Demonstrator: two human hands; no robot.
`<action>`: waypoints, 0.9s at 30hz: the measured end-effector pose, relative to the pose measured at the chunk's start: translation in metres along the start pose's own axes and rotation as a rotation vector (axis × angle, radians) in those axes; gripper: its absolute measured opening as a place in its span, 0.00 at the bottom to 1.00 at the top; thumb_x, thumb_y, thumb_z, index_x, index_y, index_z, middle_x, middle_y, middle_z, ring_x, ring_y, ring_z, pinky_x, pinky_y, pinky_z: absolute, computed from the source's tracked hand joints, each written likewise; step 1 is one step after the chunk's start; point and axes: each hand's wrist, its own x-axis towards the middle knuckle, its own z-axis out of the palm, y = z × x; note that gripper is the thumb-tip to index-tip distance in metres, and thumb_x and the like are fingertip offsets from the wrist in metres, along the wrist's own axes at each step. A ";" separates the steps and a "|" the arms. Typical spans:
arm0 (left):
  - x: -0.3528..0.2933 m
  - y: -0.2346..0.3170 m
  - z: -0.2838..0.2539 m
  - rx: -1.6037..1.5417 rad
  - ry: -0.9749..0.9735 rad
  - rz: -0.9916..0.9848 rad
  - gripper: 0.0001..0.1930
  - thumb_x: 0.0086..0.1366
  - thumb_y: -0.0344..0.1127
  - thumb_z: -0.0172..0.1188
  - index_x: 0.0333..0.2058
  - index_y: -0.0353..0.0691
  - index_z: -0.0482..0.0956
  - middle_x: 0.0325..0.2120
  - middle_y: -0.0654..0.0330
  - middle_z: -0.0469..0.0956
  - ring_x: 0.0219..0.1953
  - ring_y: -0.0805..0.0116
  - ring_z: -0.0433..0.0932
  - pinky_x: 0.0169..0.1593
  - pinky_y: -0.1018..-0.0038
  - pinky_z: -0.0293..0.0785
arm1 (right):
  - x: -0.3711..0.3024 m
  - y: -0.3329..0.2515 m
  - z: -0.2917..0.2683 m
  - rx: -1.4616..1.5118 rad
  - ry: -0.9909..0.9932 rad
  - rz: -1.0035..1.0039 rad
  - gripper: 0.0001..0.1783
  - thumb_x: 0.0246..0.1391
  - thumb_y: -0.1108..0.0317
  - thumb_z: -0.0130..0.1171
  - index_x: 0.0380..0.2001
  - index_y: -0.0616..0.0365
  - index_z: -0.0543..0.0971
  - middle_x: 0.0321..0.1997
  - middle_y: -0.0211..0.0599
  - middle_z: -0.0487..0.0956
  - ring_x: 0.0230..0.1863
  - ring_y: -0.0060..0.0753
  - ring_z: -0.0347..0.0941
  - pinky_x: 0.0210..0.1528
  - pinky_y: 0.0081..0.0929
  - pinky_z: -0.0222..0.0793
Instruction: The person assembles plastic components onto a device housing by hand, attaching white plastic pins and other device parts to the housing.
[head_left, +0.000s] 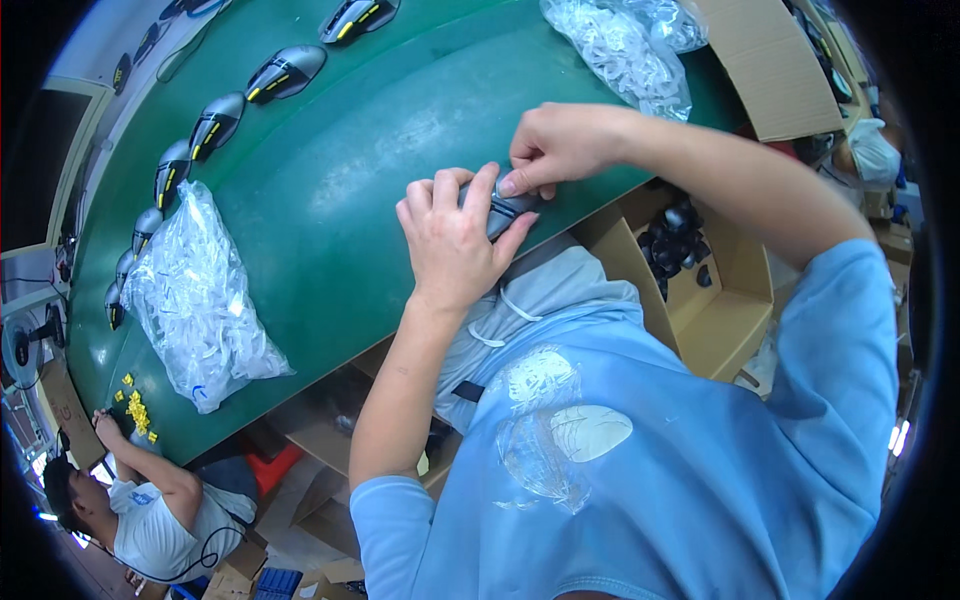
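My left hand [452,240] wraps around a grey computer mouse shell [508,210] at the near edge of the green conveyor belt [340,170]. My right hand [560,145] comes in from the right and pinches at the top of the same shell with thumb and fingertips. Most of the shell is hidden under my fingers. My forearms and light blue shirt fill the lower right of the view.
A row of several grey mouse shells with yellow parts [285,72] runs along the belt's far side. Clear plastic bags of small parts lie at left [195,300] and top right [625,50]. A cardboard box of dark parts [680,240] stands beside me. Another person [150,500] works at lower left near small yellow pieces [137,408].
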 end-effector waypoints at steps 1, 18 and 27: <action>-0.001 0.000 0.001 0.004 -0.003 0.001 0.32 0.57 0.55 0.81 0.58 0.48 0.86 0.47 0.60 0.77 0.49 0.53 0.72 0.53 0.57 0.67 | 0.004 -0.008 -0.007 -0.099 -0.124 0.010 0.29 0.69 0.42 0.68 0.27 0.60 0.87 0.25 0.32 0.89 0.28 0.31 0.85 0.34 0.34 0.79; 0.000 -0.017 -0.008 -0.055 -0.029 0.097 0.29 0.58 0.54 0.78 0.53 0.46 0.87 0.44 0.55 0.79 0.47 0.48 0.75 0.51 0.54 0.71 | -0.001 0.008 0.024 -0.113 0.157 -0.252 0.19 0.65 0.49 0.72 0.35 0.57 0.90 0.30 0.41 0.89 0.29 0.39 0.85 0.35 0.41 0.78; 0.213 -0.083 0.009 0.257 0.056 0.069 0.30 0.66 0.60 0.72 0.59 0.48 0.86 0.55 0.52 0.84 0.57 0.47 0.78 0.60 0.50 0.72 | -0.091 0.046 0.029 0.131 0.537 -0.300 0.14 0.66 0.55 0.71 0.37 0.55 0.89 0.32 0.43 0.88 0.35 0.51 0.85 0.40 0.43 0.80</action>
